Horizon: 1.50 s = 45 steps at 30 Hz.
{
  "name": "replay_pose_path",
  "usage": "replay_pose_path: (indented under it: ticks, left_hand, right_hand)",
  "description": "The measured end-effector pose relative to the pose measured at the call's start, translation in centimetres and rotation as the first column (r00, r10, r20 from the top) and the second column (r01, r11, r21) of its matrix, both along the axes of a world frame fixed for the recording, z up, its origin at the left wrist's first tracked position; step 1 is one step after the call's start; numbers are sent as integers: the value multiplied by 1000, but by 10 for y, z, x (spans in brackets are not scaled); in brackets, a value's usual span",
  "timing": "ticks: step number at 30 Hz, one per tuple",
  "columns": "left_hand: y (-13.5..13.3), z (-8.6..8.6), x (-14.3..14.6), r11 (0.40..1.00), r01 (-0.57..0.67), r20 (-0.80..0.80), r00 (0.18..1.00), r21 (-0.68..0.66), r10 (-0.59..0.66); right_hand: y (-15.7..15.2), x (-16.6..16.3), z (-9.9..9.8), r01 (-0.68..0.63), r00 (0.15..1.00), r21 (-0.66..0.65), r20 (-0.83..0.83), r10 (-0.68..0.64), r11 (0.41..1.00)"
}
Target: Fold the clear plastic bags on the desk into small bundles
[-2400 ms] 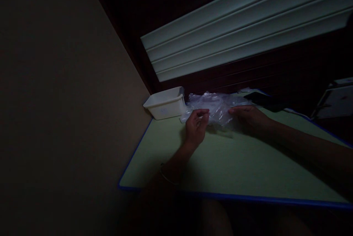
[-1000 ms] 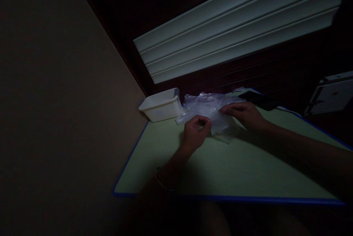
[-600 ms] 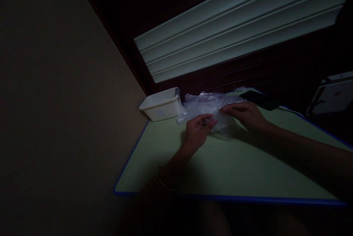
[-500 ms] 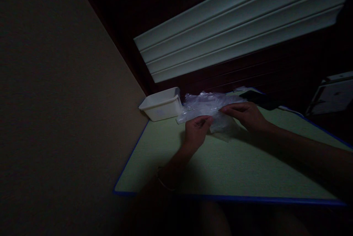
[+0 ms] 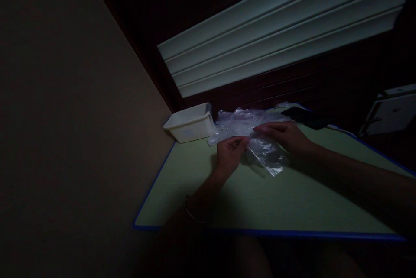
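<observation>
Left grip: the left hand [image 5: 229,154] is curled, thumb and fingertips pinched shut on the near edge of a clear plastic bag [image 5: 267,156], so that one thin sheet is kept apart from the rest.
Right grip: the right hand [image 5: 286,136] is laid with long fingers over the bag's far edge; whether a thumb closes beneath cannot be told.
Bag position: it is stretched between the two hands, its loose corner drooping onto the table [image 5: 260,202].
Bag material: thin, crinkled and glossy film, limp and without fixed shape.
Heap: more crumpled clear film [image 5: 235,122] is piled just behind the hands.
Bin: a white plastic bin [image 5: 190,123], rectangular and rimmed, is set beside the heap in the table's far corner.
Table surface: matt pale green, edged in blue.
Lighting: dim, so fine detail is lost.
</observation>
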<state>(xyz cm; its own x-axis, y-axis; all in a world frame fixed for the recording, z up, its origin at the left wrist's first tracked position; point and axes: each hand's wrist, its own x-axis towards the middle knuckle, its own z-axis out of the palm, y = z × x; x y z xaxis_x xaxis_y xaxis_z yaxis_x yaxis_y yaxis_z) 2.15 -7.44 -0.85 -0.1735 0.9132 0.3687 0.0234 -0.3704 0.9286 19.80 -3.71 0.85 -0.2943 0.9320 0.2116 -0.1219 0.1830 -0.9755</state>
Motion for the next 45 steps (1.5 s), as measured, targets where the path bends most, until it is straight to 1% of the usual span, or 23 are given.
replay_pose_path:
  ticks: [2, 4, 6, 7, 10, 12, 14, 17, 22, 25, 27, 29, 32, 35, 38, 41, 45]
  left_hand:
    - [0, 0, 0, 1000, 2, -7, 1000, -12, -2]
    - [0, 0, -1, 1000, -1, -13, 1000, -25, 1]
    - [0, 0, -1, 999, -3, -15, 1000, -33, 3]
    - [0, 0, -2, 999, -4, -16, 1000, -33, 3]
    - [-1, 1, -2, 999, -2, -21, 1000, -32, 1]
    - [-1, 2, -2, 999, 0, -30, 1000, -32, -1]
    - [-1, 2, -2, 1000, 1, -35, 999, -31, -2]
    - [0, 2, -3, 999, 0, -34, 999, -32, -1]
    - [0, 1, -3, 999, 11, -46, 999, -35, -13]
    - [-1, 1, -3, 998, 21, -45, 999, -50, -24]
    - [-1, 2, -3, 998, 19, -35, 999, -65, -22]
    - [-1, 2, -4, 997, 7, -31, 999, -71, -10]
    - [2, 1, -6, 998, -15, -31, 999, -65, 13]
    - [6, -1, -12, 997, -46, -19, 999, -54, 45]
    - [9, -1, -18, 996, -70, 1, 998, -46, 71]
    - [12, -1, -22, 993, -108, 18, 994, -57, 109]
    - [15, -3, -24, 990, -115, 36, 992, -88, 118]
  right_hand:
    - [-3, -1, 0, -4, 999, -26, 42, 5, 1000]
    - [-1, -1, 0, 52, 997, 5, 61, -52, 999]
    - [2, 0, 0, 111, 993, 39, 42, -112, 993]
    - [4, 0, 0, 119, 993, 38, 18, -120, 992]
    - [5, 0, 0, 81, 996, 14, -27, -81, 997]
    - [4, 0, 0, 67, 998, 11, 10, -68, 998]
    - [2, -1, 0, 75, 996, 9, 41, -75, 997]
    - [1, 0, 1, 78, 997, -6, 27, -77, 997]
    - [2, 0, 2, 100, 993, 31, 65, -101, 995]
    - [1, -1, 3, 120, 992, 24, 47, -121, 993]
    - [-1, -2, 3, 93, 995, -12, 25, -93, 996]
    - [-3, -2, 1, 10, 1000, -83, -2, -10, 996]
    - [-6, -2, -4, -154, 988, -193, -6, 155, 969]
    - [-3, 1, -9, -243, 966, -227, 33, 257, 943]
    - [3, 4, -13, -268, 951, -223, 94, 294, 937]
    - [9, 6, -14, -263, 946, -219, 135, 296, 939]
    - [7, 4, -14, -292, 950, -228, 46, 310, 929]
